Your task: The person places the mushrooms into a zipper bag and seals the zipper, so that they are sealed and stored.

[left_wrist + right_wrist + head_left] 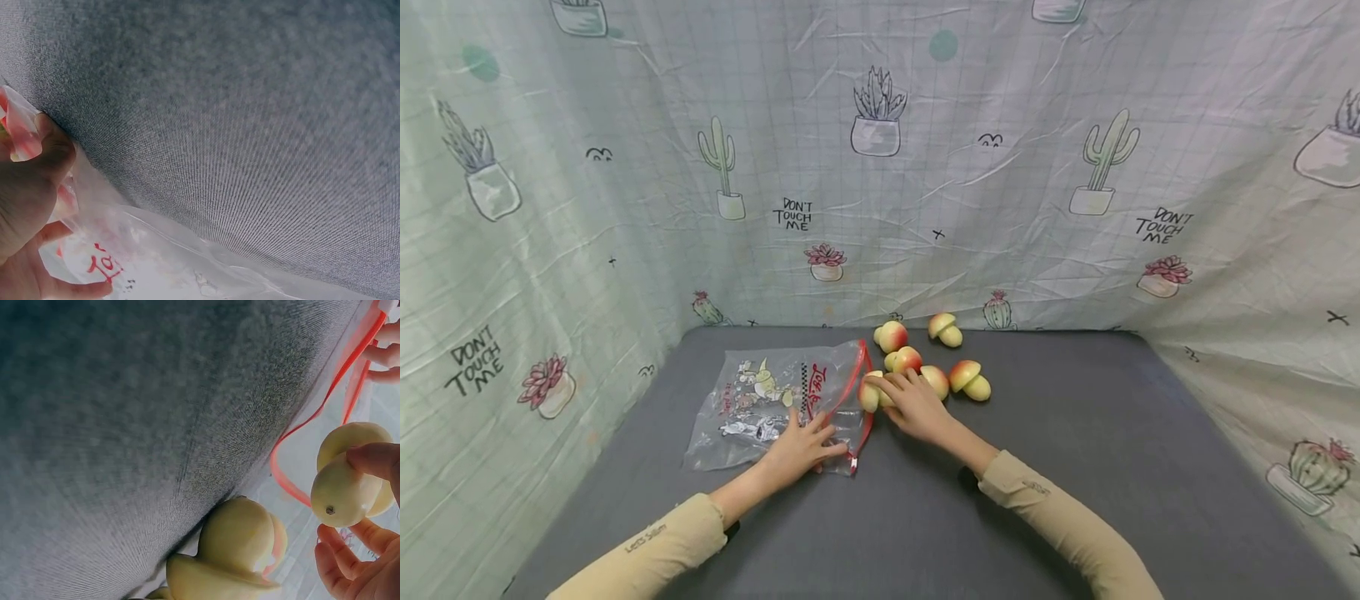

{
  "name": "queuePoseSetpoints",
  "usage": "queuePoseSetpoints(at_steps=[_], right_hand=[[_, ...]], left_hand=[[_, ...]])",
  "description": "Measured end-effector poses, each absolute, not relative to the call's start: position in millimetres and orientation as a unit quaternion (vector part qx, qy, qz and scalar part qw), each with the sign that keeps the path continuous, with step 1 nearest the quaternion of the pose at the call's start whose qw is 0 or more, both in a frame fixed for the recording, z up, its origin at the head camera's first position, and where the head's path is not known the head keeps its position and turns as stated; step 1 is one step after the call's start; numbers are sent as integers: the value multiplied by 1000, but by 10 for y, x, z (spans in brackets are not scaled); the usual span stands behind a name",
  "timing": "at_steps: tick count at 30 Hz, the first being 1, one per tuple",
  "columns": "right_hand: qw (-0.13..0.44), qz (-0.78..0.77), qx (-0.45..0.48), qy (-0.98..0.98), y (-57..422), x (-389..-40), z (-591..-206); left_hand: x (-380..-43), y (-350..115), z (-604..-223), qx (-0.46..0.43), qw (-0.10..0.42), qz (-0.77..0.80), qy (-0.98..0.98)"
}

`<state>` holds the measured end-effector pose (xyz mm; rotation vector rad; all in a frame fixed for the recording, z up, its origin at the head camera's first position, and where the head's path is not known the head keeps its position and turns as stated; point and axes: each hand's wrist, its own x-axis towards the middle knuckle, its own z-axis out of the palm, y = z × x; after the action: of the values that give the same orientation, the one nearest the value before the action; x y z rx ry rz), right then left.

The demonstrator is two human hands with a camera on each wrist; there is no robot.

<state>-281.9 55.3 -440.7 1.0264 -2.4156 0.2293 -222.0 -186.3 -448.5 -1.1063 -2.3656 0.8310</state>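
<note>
On the grey table (1045, 467), see the clear bag (778, 392) laid flat with its red-edged mouth (855, 377) toward three o'clock, probably for easy reach from that side. At the bag's five o'clock, find the left hand (797, 452) pinching the plastic, with some fingers spread apart, seemingly to keep the mouth gaping; at its three o'clock, the right hand (921, 408), clamped by thumb and fingertips on a single mushroom (337, 487) at that mouth. Last, notice the loose mushrooms (934, 382), between two and three o'clock from the bag.
</note>
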Motion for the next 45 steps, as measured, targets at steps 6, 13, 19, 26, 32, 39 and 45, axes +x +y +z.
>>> queuePoseSetpoints(at_steps=[6,13,19,26,32,39,45], right_hand=[[242,74,369,-895,529,-2857,-4415],[250,61,361,-896,501,-2900,-4436],[247,57,359,-898,487,-2932,-4448],[237,52,360,-901,473,-2946,-4428],[235,48,362,-901,448,-2968,-4429],[224,43,363,-903,397,-2986,-4444],[228,30,363,-903,341,-3010,-4438]], left_hand=[[-2252,-1866,-4483,-412,216,266,-844],[-2259,-1867,-4499,-412,232,258,-843],[-2259,-1873,-4497,-408,231,268,-842],[-2249,-1864,-4479,-404,227,288,-838],[-2247,-1866,-4471,-404,234,289,-836],[-2254,-1869,-4481,-402,220,300,-837],[-2269,-1875,-4499,-404,212,296,-839]])
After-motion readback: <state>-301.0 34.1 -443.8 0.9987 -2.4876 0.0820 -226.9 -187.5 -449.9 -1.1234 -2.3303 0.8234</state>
